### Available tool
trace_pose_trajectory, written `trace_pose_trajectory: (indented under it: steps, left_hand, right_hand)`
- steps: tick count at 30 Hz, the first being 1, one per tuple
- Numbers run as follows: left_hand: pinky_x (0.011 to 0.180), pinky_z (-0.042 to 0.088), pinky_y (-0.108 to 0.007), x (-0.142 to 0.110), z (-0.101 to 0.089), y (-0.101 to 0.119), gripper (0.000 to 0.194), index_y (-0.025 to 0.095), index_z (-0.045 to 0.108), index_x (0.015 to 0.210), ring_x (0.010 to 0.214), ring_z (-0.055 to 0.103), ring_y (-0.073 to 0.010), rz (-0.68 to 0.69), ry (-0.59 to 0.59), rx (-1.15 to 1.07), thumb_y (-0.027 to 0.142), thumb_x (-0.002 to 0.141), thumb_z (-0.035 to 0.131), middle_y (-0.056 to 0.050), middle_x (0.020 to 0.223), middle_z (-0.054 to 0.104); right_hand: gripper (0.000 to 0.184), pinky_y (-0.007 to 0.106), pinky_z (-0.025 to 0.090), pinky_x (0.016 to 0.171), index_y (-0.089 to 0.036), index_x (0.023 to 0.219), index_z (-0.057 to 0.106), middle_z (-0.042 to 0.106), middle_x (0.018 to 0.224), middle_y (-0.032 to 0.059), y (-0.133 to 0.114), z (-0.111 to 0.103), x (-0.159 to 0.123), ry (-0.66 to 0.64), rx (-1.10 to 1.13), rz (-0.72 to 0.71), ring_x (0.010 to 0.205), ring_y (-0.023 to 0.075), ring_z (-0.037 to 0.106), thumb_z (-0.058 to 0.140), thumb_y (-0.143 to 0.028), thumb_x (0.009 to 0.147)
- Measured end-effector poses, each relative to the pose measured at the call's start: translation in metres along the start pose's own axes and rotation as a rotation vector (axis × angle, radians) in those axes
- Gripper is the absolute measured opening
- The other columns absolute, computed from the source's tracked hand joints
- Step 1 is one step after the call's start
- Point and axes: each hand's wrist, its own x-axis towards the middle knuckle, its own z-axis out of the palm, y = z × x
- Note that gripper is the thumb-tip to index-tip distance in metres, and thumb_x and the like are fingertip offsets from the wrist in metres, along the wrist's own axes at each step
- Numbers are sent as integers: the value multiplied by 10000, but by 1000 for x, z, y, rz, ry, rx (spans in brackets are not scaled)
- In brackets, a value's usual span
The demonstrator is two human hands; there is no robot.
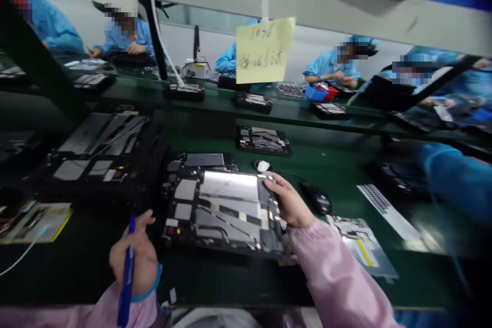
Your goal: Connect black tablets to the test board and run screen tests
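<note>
My right hand (289, 200) grips the right edge of an opened tablet (228, 200), thumb on top. Silver battery plates, flat cables and black parts show inside it. The tablet is tilted a little, over another opened tablet (205, 160) behind it. A blue pen (127, 277) sits in my left hand (140, 253), which is palm up to the tablet's left and apart from it. The left fingers are partly curled; how they hold the pen is partly hidden. A blue band circles that wrist.
Stacked opened tablets (98, 146) stand at left, above a yellow-edged sheet (36, 221). A black mouse (315, 197), a plate with parts (363, 248) and a white strip (390, 212) lie at right. A yellow note (265, 51) hangs ahead. A co-worker's blue sleeve (457, 179) reaches in from the right.
</note>
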Motion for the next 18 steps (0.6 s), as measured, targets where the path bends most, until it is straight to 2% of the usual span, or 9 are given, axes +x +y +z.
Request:
trace_pose_trajectory:
  steps: [1, 2, 3, 5, 7, 9, 12, 16, 18]
  left_hand:
    - [962, 432, -453, -1, 5, 0, 339, 230, 484, 763, 1114, 554, -270, 53, 61, -3, 522, 710, 650, -62, 1137, 640]
    - [964, 438, -453, -1, 9, 1, 316, 225, 495, 830, 1146, 550, -276, 96, 74, -9, 484, 733, 647, -88, 1214, 610]
    - [964, 444, -448, -2, 13, 1, 308, 221, 499, 892, 1164, 550, -277, 91, 32, 6, 450, 750, 647, -108, 1275, 580]
    - [956, 456, -427, -4, 15, 2, 315, 212, 508, 973, 1165, 563, -279, 3, -96, 71, 403, 766, 649, -134, 1316, 558]
    - [923, 474, -396, -8, 11, 2, 306, 208, 537, 979, 1097, 603, -275, -124, -173, 193, 395, 764, 650, -128, 1252, 605]
    - [865, 492, -367, -13, 4, 2, 297, 205, 561, 961, 992, 637, -264, -191, -172, 311, 396, 752, 651, -109, 1139, 654]
    - [821, 496, -342, -21, -5, 0, 292, 197, 558, 959, 930, 642, -247, -185, -151, 385, 386, 752, 641, -92, 1073, 657]
    - [919, 454, -358, -26, -7, -4, 256, 190, 532, 967, 1089, 593, -250, -128, -184, 366, 362, 791, 603, -119, 1223, 605]
    - [910, 454, -372, -26, -6, -6, 246, 187, 522, 961, 1058, 604, -244, -102, -181, 379, 359, 798, 590, -131, 1259, 590]
  right_hand:
    - [363, 233, 438, 509, -221, 847, 622, 633, 680, -43, 6, -7, -12, 33, -6, 33, 539, 117, 564, 797, -371, 566]
    - [374, 240, 440, 507, -221, 853, 622, 634, 692, -33, 13, -14, -23, 46, -12, 64, 541, 124, 567, 802, -378, 565]
    - [375, 241, 435, 496, -222, 854, 621, 629, 692, -28, 21, -19, -34, 52, -15, 90, 535, 127, 563, 803, -386, 571]
    - [360, 242, 432, 489, -222, 849, 617, 616, 687, -20, 38, -24, -50, 40, -18, 120, 536, 130, 559, 798, -400, 594]
    - [339, 256, 448, 508, -224, 840, 612, 613, 690, -14, 54, -24, -60, 12, -12, 134, 554, 138, 566, 786, -414, 619]
    - [329, 279, 474, 556, -229, 839, 609, 622, 714, -9, 69, -20, -64, -5, -17, 120, 602, 154, 583, 775, -425, 634]
    - [338, 298, 491, 638, -232, 875, 613, 640, 778, 2, 85, -14, -63, -1, -81, 73, 700, 173, 601, 756, -446, 657]
    - [362, 320, 482, 710, -220, 912, 607, 645, 832, 16, 95, -11, -57, 55, -240, 22, 771, 186, 594, 696, -497, 695]
    - [373, 340, 473, 748, -210, 901, 604, 638, 832, 20, 99, -11, -56, 108, -320, -45, 797, 195, 589, 662, -519, 700]
